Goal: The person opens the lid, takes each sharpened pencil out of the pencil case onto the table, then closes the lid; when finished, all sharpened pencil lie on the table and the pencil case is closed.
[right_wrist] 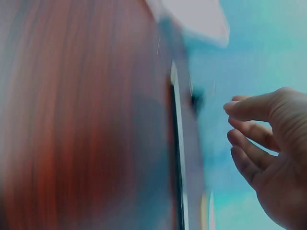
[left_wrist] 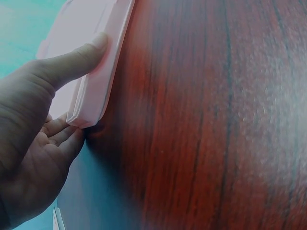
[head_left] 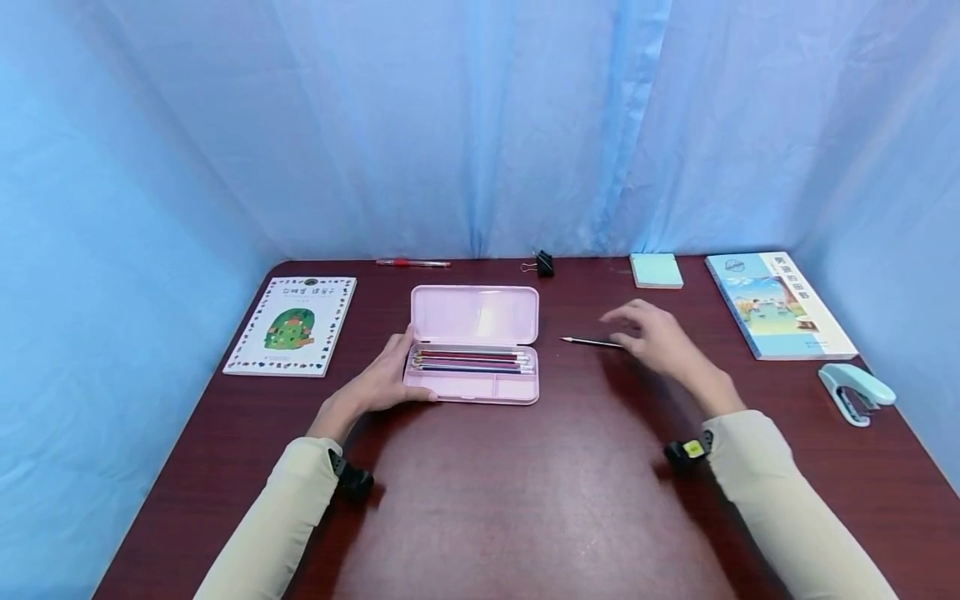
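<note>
From my station I see the hands apart. The left hand (head_left: 382, 379) grips the left end of the pencil case (head_left: 450, 387), thumb on the front edge, fingers around the side. Lid (head_left: 476, 315) raised; several pencils (head_left: 472, 363) lie in the rear compartment. One loose pencil (head_left: 587, 341) lies on the table (head_left: 555, 492) right of the case, its tip toward it. I read the right hand (head_left: 654, 335) as loosely bent near this pencil's other end, holding nothing; the right wrist view is blurred. Binder clip (head_left: 545, 264) behind.
</note>
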Demonstrator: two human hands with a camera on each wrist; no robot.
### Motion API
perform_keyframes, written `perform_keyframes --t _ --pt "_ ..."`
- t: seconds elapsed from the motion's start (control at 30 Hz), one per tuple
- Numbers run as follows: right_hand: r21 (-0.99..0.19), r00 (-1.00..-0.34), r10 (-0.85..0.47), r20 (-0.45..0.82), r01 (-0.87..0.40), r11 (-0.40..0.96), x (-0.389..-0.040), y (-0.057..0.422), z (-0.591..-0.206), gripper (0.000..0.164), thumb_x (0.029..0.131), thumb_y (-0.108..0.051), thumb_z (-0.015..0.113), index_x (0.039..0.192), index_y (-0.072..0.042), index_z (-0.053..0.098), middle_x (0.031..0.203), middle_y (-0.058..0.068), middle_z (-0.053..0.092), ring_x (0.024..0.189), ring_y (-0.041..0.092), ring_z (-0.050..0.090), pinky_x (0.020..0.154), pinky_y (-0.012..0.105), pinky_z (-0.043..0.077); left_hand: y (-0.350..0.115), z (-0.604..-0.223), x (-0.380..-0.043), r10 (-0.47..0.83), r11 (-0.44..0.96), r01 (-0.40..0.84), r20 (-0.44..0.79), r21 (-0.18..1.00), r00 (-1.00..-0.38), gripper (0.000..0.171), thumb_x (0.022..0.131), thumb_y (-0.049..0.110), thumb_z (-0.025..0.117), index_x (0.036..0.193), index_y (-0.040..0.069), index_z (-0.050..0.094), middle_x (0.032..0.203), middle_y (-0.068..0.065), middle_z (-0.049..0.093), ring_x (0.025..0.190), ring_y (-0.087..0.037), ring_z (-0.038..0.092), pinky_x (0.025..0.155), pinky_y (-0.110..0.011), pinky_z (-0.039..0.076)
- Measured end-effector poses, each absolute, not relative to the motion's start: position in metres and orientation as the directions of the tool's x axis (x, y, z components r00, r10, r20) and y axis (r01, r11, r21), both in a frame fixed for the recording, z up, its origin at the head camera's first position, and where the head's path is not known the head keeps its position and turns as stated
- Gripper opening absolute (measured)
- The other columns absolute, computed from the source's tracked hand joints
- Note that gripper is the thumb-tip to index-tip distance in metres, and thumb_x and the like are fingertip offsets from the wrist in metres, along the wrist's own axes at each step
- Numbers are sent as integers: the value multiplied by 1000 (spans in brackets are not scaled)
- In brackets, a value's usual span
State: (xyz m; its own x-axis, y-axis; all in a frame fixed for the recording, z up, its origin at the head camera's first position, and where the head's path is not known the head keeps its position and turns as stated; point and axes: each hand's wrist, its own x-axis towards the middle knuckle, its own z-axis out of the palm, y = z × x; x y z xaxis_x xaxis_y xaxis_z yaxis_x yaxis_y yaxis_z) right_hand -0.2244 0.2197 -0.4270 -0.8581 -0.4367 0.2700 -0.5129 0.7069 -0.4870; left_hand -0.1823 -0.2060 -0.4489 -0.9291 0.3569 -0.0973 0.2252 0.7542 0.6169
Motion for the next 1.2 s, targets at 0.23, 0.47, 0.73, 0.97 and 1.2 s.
perform_keyframes --t 0.23,0.47,0.73,0.97,1.2 --pt "-545 -735 -639 226 -639 543 -215 120 -429 25 81 -3 66 106 -4 65 99 8 62 90 20 57 80 37 46 -205 -449 -182 350 756 218 -100 617 -931 121 66 47 79 149 11 -1 137 -10 27 124 -22 32 105 -40 27" --pt "-476 -716 -695 61 -633 610 -207 83 -437 19 82 1 61 98 -5 69 90 4 61 83 16 56 77 32 46 -206 -451 -183 362 748 238 -80 619 -929 121 66 45 80 149 9 0 137 -13 27 124 -23 32 104 -40 28" --pt "-510 -737 -675 26 -591 625 -208 77 -433 14 81 3 59 91 -5 66 85 5 61 80 15 55 75 30 45 -207 -450 -182 356 750 225 -93 622 -930 122 65 47 80 149 10 -1 138 -13 27 124 -23 32 104 -40 28" --pt "-548 -741 -668 72 -589 594 -209 79 -438 13 79 2 62 89 -6 66 82 2 61 77 12 54 72 27 46 -208 -451 -183 365 746 238 -83 622 -927 121 66 44 80 149 9 0 138 -14 27 123 -24 33 104 -40 28" --pt "-633 -785 -608 118 -531 563 -208 99 -437 9 84 -9 66 93 -8 68 84 -3 63 78 11 56 72 28 47 -208 -451 -183 371 745 248 -75 619 -926 121 65 46 80 149 9 1 137 -13 28 123 -23 33 104 -40 28"
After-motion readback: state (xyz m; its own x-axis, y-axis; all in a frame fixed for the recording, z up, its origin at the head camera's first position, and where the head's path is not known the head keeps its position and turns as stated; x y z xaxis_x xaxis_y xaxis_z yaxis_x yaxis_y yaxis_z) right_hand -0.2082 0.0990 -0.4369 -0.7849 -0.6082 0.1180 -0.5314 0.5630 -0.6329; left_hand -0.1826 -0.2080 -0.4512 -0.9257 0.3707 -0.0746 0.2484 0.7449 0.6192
